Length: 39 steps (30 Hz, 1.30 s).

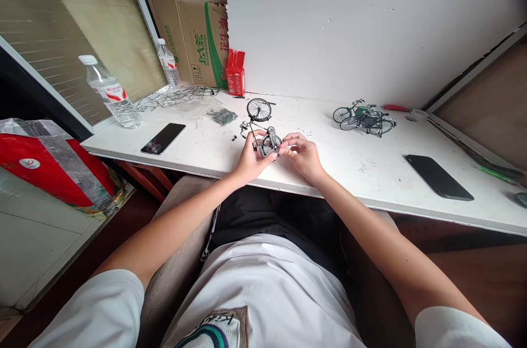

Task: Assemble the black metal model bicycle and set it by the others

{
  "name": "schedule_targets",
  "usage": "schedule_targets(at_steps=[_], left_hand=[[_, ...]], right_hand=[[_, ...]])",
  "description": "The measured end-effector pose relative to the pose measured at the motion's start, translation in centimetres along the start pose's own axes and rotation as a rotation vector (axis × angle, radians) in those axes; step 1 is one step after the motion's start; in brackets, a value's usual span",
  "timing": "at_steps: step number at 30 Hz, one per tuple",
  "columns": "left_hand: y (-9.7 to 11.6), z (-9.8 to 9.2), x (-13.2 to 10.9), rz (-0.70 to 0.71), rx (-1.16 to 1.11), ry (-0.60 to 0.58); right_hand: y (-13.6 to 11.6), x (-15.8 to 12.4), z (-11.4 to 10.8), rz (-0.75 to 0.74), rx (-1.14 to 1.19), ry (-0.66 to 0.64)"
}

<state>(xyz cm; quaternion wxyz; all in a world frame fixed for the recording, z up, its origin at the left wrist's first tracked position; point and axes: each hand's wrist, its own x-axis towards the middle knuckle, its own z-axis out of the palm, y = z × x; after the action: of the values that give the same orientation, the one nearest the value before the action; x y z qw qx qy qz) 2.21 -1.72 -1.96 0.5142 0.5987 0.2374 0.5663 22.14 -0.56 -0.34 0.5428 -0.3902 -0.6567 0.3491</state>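
Near the front edge of the desk, my left hand (248, 160) is closed around a small black and silver model bicycle (270, 142), which is tilted. My right hand (302, 156) has thumb and forefinger pinched at the right side of the bicycle's lower wheel. Whatever lies between those fingertips is too small to make out. A black spoked wheel (259, 110) shows just beyond the handlebar; I cannot tell whether it is joined to the bicycle. Several tiny dark parts (234, 138) lie left of my left hand.
A bag of parts (223, 116) and thin part frames (181, 96) lie at the back left, near a water bottle (113, 94) and a red box (236, 73). One phone (163, 138) is left, another (438, 177) right. A green model bicycle (349, 113) and a black one (370, 123) stand right.
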Motion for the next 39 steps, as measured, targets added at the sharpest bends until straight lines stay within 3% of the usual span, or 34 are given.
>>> schedule_targets(at_steps=[17,29,39], left_hand=[[0.3,0.0,-0.2,0.018,0.06,0.0],[0.2,0.2,-0.2,-0.024,-0.027,-0.021],[0.3,0.3,-0.1,-0.013,-0.033,-0.014]], right_hand=[[-0.1,-0.1,0.3,0.024,0.091,-0.032],[0.7,-0.1,0.3,0.017,0.029,-0.02],[-0.3,-0.2,0.5,-0.058,-0.091,0.004]])
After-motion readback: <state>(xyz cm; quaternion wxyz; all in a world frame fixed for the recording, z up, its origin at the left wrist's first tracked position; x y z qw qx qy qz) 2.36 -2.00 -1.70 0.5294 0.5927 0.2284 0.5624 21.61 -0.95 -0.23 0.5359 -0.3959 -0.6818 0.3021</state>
